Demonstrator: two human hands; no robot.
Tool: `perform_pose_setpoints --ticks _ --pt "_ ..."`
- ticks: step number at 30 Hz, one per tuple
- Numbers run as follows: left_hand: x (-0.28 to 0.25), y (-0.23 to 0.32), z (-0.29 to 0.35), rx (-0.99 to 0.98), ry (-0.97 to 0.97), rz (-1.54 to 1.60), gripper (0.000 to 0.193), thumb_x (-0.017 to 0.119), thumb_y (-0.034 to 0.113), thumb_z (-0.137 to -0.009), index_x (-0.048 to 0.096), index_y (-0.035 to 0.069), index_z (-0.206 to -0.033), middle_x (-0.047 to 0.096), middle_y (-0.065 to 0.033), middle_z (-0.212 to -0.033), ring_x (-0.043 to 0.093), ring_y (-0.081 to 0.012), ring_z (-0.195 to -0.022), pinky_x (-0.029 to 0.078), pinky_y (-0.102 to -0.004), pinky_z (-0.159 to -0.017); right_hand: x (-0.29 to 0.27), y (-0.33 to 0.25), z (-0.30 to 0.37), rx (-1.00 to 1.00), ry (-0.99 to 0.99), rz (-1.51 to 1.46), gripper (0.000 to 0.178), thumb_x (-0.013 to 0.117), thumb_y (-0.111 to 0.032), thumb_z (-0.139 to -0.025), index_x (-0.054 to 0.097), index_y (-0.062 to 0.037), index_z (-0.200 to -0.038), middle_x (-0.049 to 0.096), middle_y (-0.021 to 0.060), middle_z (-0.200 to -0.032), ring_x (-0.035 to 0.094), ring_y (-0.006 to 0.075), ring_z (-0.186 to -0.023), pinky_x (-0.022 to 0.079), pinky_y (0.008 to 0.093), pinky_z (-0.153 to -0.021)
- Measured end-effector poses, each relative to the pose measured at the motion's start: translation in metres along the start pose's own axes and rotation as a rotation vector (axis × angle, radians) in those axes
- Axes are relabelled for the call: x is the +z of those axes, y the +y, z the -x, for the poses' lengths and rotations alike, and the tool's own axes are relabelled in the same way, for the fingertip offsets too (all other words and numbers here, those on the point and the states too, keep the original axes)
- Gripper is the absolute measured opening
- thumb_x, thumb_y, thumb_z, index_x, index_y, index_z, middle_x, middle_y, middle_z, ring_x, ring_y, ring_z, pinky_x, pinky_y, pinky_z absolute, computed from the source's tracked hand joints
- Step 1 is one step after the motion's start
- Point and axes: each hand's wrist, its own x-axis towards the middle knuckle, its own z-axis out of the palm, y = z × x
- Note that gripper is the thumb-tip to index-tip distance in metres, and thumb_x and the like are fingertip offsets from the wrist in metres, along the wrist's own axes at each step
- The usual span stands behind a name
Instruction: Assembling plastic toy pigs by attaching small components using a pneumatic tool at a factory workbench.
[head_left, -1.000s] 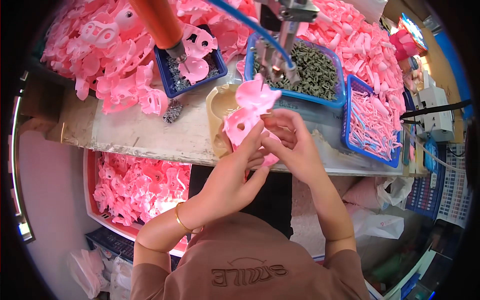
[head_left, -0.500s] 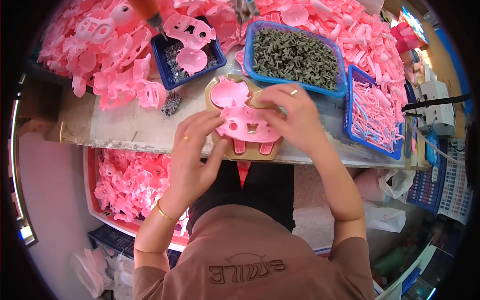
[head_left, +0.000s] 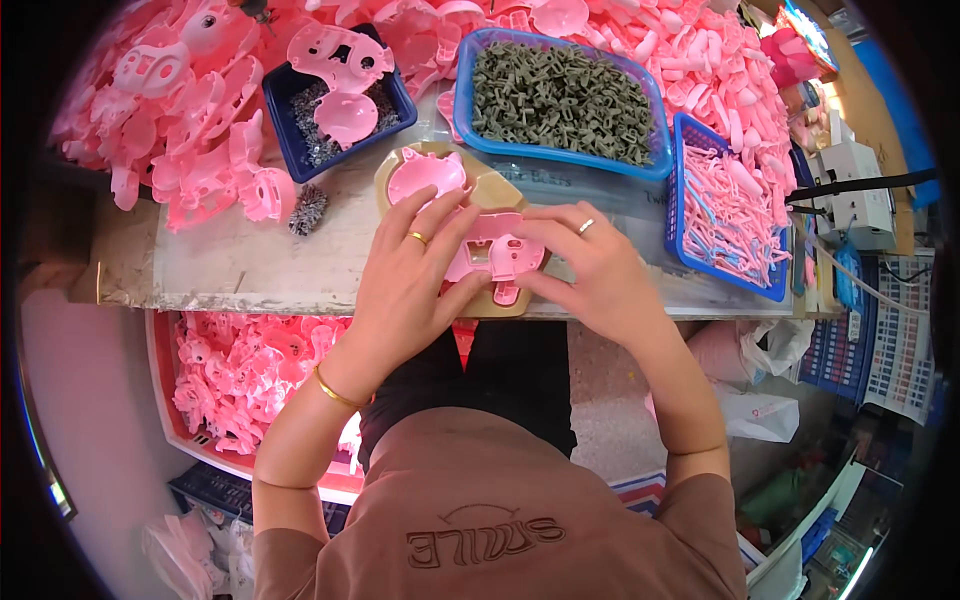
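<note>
Pink shell (head_left: 500, 224) lay hollow side up in the tan fixture (head_left: 490, 188), on the counter (head_left: 240, 262). Left hand (head_left: 410, 290) lay over the fixture's left side, fingers spread and half bent, thumb well apart; tips at the shell, grip could not be told. Right hand (head_left: 605, 280) stood at the fixture's right, thumb and index parted about a small pink piece (head_left: 510, 258) over the shell; firm pinch or light touch unclear. Blue tray (head_left: 655, 168) of grey-green parts sat beyond the fixture. Judgement: best done by steadying the shell flat with the left fingertips, squaring the small piece, then pressing evenly without tipping either.
</note>
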Motion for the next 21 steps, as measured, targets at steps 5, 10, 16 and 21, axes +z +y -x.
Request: perform_pose_setpoints --ticks 5,10,16,21 --pt "-0.001 0.000 -0.003 0.039 -0.018 -0.027 0.060 0.074 0.028 -0.081 0.054 0.003 -0.132 0.049 -0.0109 -0.142 0.042 -0.0355 -0.131 0.037 -0.0469 -0.108 0.003 0.006 0.001 -0.067 0.007 0.186 0.042 0.080 -0.020 -0.075 0.067 -0.0090 -0.113 0.066 0.0053 -0.113 0.061 0.0278 -0.101 0.046 0.0376 -0.094" --pt "0.006 0.002 0.001 0.008 -0.008 -0.054 0.061 0.074 0.029 -0.080 0.054 0.003 -0.132 0.049 -0.0109 -0.143 0.042 -0.0350 -0.131 0.037 -0.0466 -0.109 -0.001 0.017 -0.007 -0.057 -0.032 0.084 0.035 0.078 -0.019 -0.078 0.069 -0.0103 -0.111 0.068 0.0055 -0.105 0.062 0.0262 -0.096 0.048 0.0367 -0.090" --pt "0.005 0.004 0.001 -0.006 -0.024 -0.048 0.062 0.074 0.029 -0.080 0.054 0.002 -0.132 0.048 -0.0107 -0.144 0.041 -0.0349 -0.133 0.036 -0.0462 -0.110 -0.026 0.070 -0.064 0.135 0.271 -0.018 0.024 0.074 -0.020 -0.084 0.069 -0.0070 -0.104 0.068 0.0102 -0.087 0.066 0.0238 -0.085 0.053 0.0352 -0.075" --pt "0.005 0.006 -0.001 -0.002 -0.028 -0.054 0.063 0.075 0.028 -0.079 0.054 0.001 -0.132 0.047 -0.0106 -0.146 0.040 -0.0348 -0.134 0.036 -0.0460 -0.110 -0.006 0.089 -0.101 0.161 0.301 0.450 0.021 0.072 -0.023 -0.083 0.067 -0.0074 -0.096 0.066 0.0081 -0.092 0.067 0.0247 -0.081 0.053 0.0384 -0.072"
